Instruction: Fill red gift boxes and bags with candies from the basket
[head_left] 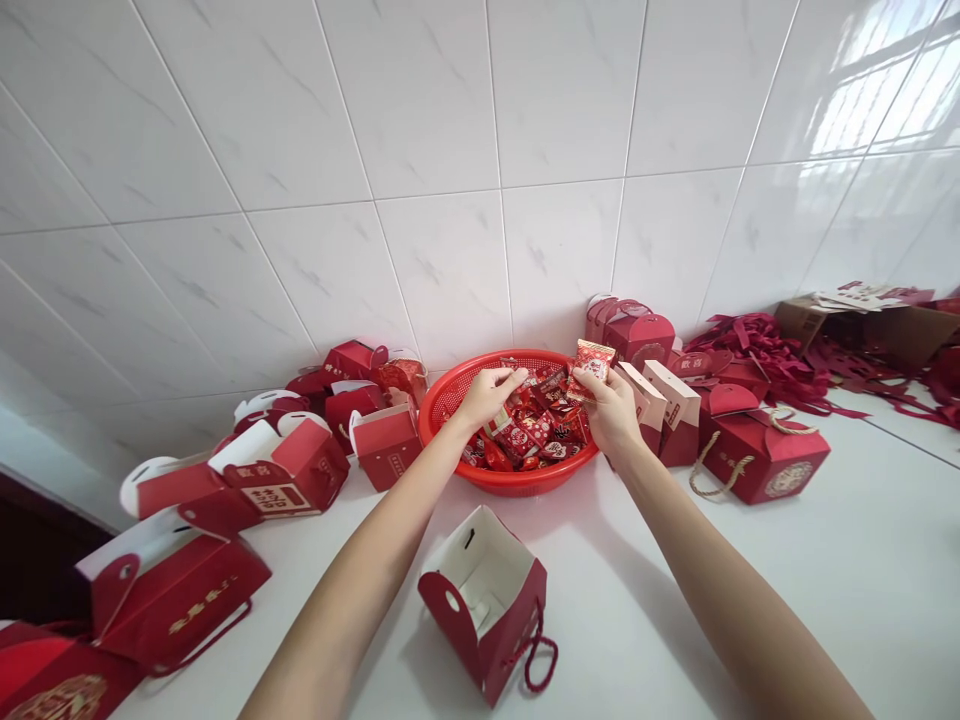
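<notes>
A red plastic basket filled with red-wrapped candies stands against the wall. Over its left part is my left hand, thumb and fingers closed; a small pale-and-green wrapped piece shows just below it, and whether the fingers grip it is hard to make out. At the basket's right rim, my right hand pinches a red-and-cream candy packet. An open red box with a white inside and a dark red cord handle sits between my forearms.
Open red boxes line the left side. Closed red boxes with rope handles and cream-topped ones stand right of the basket. Dark red ribbons and a cardboard carton lie at the far right. A tiled wall rises behind.
</notes>
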